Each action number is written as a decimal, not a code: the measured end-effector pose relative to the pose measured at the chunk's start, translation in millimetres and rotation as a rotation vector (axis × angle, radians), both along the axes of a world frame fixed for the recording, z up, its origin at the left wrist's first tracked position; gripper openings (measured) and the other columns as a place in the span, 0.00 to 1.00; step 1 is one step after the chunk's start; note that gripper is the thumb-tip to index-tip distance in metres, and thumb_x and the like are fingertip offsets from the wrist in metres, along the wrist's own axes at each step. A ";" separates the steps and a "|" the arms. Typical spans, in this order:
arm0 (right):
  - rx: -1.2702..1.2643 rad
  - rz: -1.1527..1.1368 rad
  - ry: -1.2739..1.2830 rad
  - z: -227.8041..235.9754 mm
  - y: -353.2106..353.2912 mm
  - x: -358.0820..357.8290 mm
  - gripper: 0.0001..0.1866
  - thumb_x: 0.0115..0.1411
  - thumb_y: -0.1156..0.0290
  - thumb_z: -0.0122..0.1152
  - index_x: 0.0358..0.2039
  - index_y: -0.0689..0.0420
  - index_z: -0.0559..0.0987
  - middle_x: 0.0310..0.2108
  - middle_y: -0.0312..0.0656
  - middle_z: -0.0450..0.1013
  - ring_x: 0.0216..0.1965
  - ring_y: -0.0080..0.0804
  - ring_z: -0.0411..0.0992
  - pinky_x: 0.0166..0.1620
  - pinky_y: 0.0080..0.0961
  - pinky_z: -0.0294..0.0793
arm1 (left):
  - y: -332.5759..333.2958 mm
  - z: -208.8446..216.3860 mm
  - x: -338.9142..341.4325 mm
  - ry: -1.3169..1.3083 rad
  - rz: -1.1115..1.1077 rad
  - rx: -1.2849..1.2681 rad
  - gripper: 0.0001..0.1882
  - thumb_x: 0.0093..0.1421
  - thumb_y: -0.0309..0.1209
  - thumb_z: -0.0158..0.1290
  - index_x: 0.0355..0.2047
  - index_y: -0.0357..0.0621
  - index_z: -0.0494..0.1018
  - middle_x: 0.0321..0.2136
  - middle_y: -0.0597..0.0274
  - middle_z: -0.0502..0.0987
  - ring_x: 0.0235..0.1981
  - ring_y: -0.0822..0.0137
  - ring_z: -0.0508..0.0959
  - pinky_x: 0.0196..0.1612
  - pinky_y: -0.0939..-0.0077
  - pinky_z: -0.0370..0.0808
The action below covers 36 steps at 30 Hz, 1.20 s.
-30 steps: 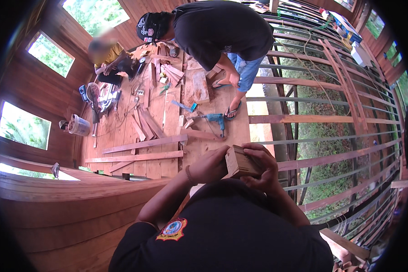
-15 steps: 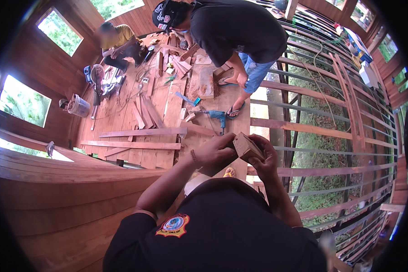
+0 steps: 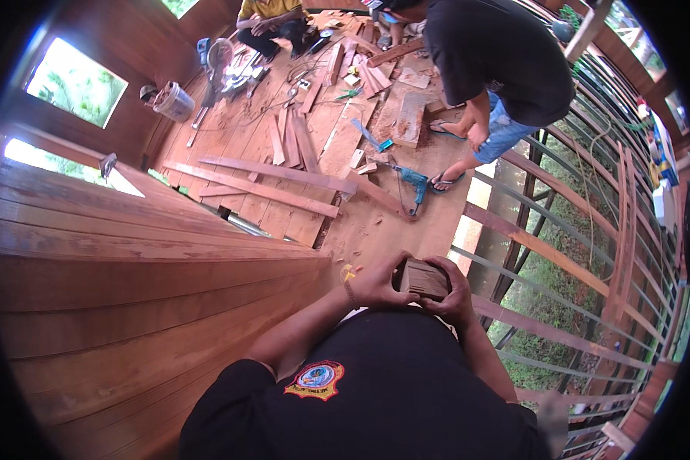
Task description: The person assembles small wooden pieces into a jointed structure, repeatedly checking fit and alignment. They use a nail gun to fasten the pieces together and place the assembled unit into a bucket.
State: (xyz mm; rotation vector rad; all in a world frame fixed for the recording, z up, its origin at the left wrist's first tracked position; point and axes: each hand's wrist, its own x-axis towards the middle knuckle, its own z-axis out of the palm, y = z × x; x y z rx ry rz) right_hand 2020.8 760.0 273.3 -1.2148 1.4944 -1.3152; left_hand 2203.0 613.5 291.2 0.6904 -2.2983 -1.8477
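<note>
A short brown wooden block (image 3: 424, 279) is held close in front of my torso. My left hand (image 3: 379, 285) grips its left side, and my right hand (image 3: 455, 295) closes around its right side. The thumbs of both hands press on the near edge. A ridged, rough face of the block points up toward me. Part of its underside is hidden by the fingers. Beyond the hands, a blue power drill (image 3: 416, 186) lies on the plank floor near a co-worker's sandalled foot.
A co-worker in a dark shirt (image 3: 498, 61) bends over at the far right; another person in yellow (image 3: 272, 15) squats farther back. Boards (image 3: 261, 188) and offcuts litter the floor. A bucket (image 3: 174, 103) stands by the wall. Open joists (image 3: 544, 245) over greenery run along the right.
The block has turned in my hands and come nearer to my body, now held from both sides. My view has shifted, so the room appears farther right and higher.
</note>
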 end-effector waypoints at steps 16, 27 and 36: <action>0.326 0.423 -0.271 -63.6 -137.4 46.7 0.39 0.55 0.61 0.74 0.64 0.56 0.66 0.53 0.45 0.72 0.52 0.34 0.72 0.57 0.33 0.74 | -32.0 -68.6 111.8 0.113 0.741 0.526 0.36 0.54 0.35 0.69 0.58 0.35 0.64 0.50 0.57 0.74 0.53 0.65 0.76 0.56 0.66 0.74; 1.220 0.139 -0.161 -457.2 -249.1 34.9 0.20 0.63 0.63 0.62 0.51 0.60 0.74 0.38 0.42 0.77 0.36 0.31 0.75 0.37 0.30 0.76 | -8.5 -297.5 163.2 0.156 1.269 1.315 0.38 0.57 0.53 0.59 0.62 0.47 0.68 0.60 0.61 0.72 0.60 0.61 0.72 0.64 0.54 0.67; 0.913 -0.426 -0.407 -790.5 -468.6 86.8 0.21 0.63 0.66 0.58 0.53 0.62 0.68 0.34 0.43 0.75 0.41 0.42 0.76 0.45 0.45 0.78 | 71.9 -374.8 157.3 0.538 1.555 1.537 0.44 0.54 0.49 0.63 0.64 0.38 0.62 0.62 0.52 0.70 0.64 0.55 0.68 0.69 0.56 0.61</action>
